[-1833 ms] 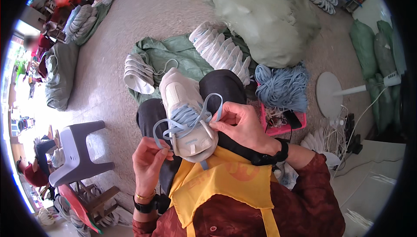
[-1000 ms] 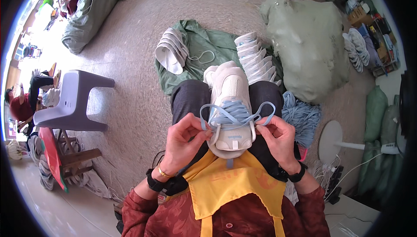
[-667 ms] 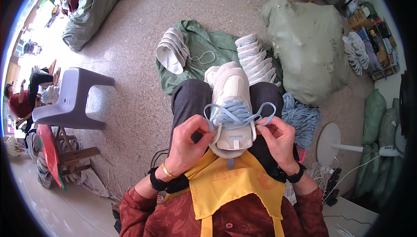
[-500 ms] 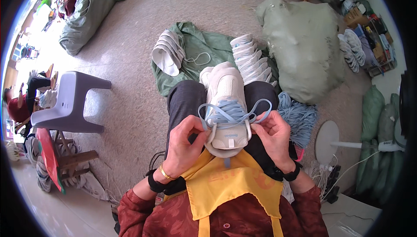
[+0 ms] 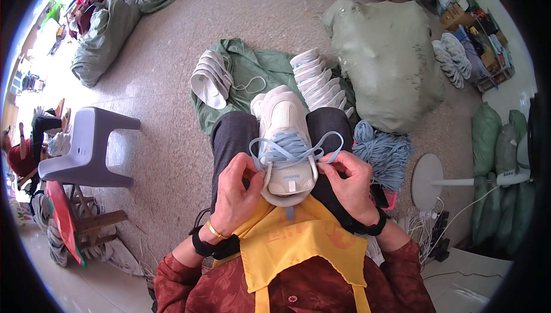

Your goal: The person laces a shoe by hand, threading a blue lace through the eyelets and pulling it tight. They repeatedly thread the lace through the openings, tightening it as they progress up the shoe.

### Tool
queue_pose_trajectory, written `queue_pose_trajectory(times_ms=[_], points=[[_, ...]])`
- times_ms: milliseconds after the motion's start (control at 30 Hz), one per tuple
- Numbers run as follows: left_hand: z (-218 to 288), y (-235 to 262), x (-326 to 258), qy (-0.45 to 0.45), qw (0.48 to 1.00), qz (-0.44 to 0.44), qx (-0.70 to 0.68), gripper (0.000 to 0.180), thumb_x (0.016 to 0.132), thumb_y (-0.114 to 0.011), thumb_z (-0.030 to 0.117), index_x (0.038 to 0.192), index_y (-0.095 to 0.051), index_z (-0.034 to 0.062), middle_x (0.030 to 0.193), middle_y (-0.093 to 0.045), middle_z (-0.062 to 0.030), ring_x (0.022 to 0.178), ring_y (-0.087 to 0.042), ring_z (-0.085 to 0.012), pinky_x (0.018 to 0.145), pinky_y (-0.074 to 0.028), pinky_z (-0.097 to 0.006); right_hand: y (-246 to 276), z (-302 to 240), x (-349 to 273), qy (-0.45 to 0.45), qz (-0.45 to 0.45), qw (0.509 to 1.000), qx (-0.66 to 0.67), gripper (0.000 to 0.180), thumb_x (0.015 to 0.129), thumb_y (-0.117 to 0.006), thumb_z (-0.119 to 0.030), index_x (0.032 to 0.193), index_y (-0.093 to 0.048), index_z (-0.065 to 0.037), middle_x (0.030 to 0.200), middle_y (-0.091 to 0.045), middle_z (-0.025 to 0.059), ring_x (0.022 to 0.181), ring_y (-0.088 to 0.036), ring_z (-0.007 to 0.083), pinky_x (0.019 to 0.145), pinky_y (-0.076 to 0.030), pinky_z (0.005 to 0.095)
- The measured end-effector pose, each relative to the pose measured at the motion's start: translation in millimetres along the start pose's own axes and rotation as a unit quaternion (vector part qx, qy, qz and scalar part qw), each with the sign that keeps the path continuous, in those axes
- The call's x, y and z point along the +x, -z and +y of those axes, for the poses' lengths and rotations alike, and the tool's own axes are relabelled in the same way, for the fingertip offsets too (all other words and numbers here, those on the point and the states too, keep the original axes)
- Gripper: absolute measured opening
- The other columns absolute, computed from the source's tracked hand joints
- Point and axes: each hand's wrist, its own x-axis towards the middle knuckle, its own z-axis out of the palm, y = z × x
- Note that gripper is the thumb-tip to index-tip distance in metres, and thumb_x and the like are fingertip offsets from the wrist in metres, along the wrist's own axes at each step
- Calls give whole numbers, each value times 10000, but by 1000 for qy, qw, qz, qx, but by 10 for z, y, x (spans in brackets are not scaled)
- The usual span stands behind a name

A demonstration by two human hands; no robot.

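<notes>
A white sneaker [image 5: 282,116] rests between my knees with its heel toward me. Light blue shoelaces [image 5: 288,147] cross over its tongue and form a loop at each side. At the left of the shoe's collar, my left hand [image 5: 235,193] pinches the lace between thumb and fingers. My right hand [image 5: 349,185] pinches the lace at the right of the collar. Part of another white shoe [image 5: 259,105] shows just beyond, at the left of the toe. A yellow apron [image 5: 304,250] covers my lap below the heel.
Ahead, nested white shoe pieces [image 5: 211,80] and a row of white shoes [image 5: 315,80] lie on green cloth [image 5: 252,60]. A bundle of blue laces [image 5: 381,155] sits right of my knee, near a large greenish sack [image 5: 384,63]. A grey plastic chair [image 5: 92,146] stands left.
The whole view has shifted slightly, so the shoe and hands appear a little farther left. Both hands keep their pinch on the laces, and the loops look nearly the same.
</notes>
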Motion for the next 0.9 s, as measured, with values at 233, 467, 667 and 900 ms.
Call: queue_pose_trajectory(times_ms=[233, 467, 667, 900], points=[[5, -36, -18, -41, 999, 16, 13, 147, 905, -670, -38, 921, -526, -8, 796, -564, -96, 700, -597, -191, 645, -492, -313, 31, -41, 0, 46, -15, 998, -44, 116, 876, -786, 16, 947, -696, 32, 881, -741, 109, 743, -743, 181, 675, -585, 283], [77, 23, -63, -73, 997, -10, 36, 258, 833, -751, -4, 967, -531, -10, 899, -565, -125, 783, -614, -247, 723, -520, -345, 197, -217, -87, 94, 0, 984, -154, 261, 811, -856, -40, 985, -665, -4, 894, -690, 102, 742, -705, 201, 688, -574, 298], [80, 12, -68, -97, 992, -7, 74, 261, 814, -736, -28, 963, -523, -10, 907, -557, -151, 792, -607, -304, 733, -515, -377, 25, -268, -11, 114, -56, 980, -150, 279, 852, -821, -86, 1054, -650, 2, 943, -693, 122, 808, -722, 276, 728, -593, 365], [79, -12, -57, -149, 982, 9, 119, 206, 819, -654, -78, 952, -506, -23, 907, -540, -175, 807, -578, -349, 732, -496, -412, -64, -243, -37, 70, -51, 984, -153, 235, 875, -729, -15, 1075, -606, -12, 914, -690, 147, 783, -725, 295, 699, -581, 407]])
